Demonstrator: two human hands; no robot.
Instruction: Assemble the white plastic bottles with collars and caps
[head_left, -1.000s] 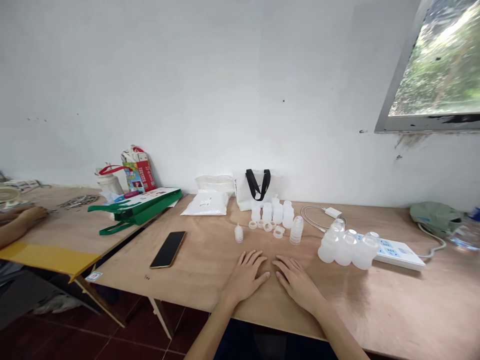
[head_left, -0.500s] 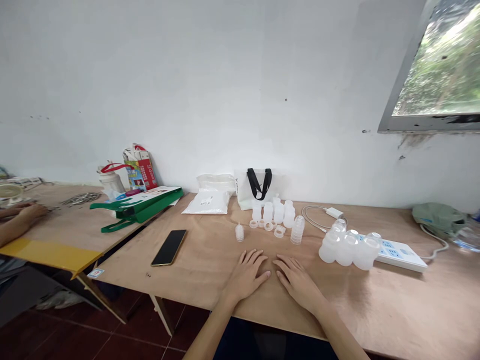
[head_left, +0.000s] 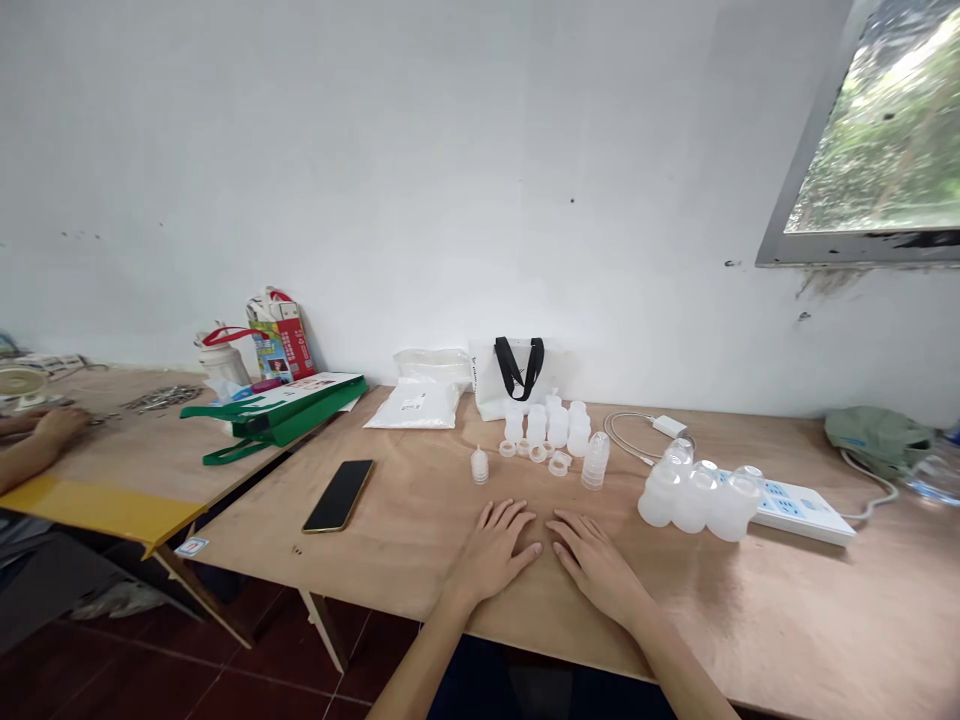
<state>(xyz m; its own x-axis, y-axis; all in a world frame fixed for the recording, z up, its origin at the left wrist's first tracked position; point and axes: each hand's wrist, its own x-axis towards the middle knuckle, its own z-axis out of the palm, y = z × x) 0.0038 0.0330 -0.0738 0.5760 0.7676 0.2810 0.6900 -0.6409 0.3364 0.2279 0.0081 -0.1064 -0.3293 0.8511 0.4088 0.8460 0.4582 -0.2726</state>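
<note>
My left hand [head_left: 496, 548] lies flat on the wooden table [head_left: 405, 550], fingers stretched out and holding nothing. Beside it my right hand [head_left: 596, 560] rests palm down, also open, a small gap between the two. Just beyond the left fingertips stands a short stack of translucent nipples [head_left: 479, 465]. A taller stack of clear caps [head_left: 595, 461] is past the right hand. Between and behind these are several white translucent rings [head_left: 559, 463] and small frosted bottles [head_left: 556, 425]. Right of my right hand stand several frosted bottles with clear domed caps [head_left: 701, 497].
A black phone [head_left: 338, 496] lies at left. Along the wall are a white plastic package [head_left: 415, 403], a white bag with black handles [head_left: 487, 385], a charger cable [head_left: 619, 432], a power strip [head_left: 806, 512] and a green cap [head_left: 877, 438]. Another person's hand [head_left: 64, 425] rests on the neighbouring table.
</note>
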